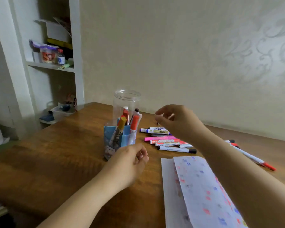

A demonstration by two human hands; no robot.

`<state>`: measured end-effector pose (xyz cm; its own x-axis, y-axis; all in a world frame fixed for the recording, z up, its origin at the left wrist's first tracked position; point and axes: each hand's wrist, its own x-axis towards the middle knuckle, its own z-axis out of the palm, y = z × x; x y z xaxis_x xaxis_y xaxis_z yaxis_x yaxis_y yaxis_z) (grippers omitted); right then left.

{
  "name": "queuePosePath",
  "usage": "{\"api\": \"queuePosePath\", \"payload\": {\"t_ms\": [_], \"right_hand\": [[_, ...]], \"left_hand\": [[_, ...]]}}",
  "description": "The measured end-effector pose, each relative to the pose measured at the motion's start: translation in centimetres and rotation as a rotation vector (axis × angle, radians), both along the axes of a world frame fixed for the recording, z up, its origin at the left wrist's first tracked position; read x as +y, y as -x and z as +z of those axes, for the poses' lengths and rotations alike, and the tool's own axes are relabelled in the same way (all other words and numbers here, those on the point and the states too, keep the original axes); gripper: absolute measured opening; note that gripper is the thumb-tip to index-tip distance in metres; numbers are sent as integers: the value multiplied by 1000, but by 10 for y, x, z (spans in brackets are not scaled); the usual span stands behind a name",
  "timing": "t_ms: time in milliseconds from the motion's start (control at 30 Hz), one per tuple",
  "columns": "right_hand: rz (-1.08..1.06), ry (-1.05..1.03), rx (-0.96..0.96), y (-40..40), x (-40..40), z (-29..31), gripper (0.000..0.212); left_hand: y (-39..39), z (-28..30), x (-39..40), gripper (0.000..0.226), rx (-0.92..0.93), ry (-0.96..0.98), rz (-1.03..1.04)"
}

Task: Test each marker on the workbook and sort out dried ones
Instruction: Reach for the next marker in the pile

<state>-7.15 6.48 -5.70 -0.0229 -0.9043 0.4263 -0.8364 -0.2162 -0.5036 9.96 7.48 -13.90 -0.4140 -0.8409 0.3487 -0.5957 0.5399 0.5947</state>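
Counter (64,153) carries workbook (201,191), jar (127,102), loose markers (168,142). Left hand (130,162) hovers, fingers loosely curled; right hand (176,119) fingers seemingly pinch nothing. Reaching carelessly might topple the jar's markers.

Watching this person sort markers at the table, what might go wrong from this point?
The tall clear jar behind the marker holder looks easy to tip, since the right hand reaches close beside it. The loose markers lie in one mixed heap, so tested and untested ones could get confused. The red pen lies under the right forearm, which might roll it away.
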Motion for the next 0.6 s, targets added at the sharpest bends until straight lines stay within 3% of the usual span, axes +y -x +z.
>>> {"api": "queuePosePath", "payload": {"t_ms": [300, 600], "right_hand": [[-269, -293, 219, 110, 13, -52, 26], [-214, -452, 453, 128, -25, -90, 30]], "left_hand": [[93, -5, -34, 7, -11, 10, -125], [109, -36, -47, 9, 31, 56, -113]]}}
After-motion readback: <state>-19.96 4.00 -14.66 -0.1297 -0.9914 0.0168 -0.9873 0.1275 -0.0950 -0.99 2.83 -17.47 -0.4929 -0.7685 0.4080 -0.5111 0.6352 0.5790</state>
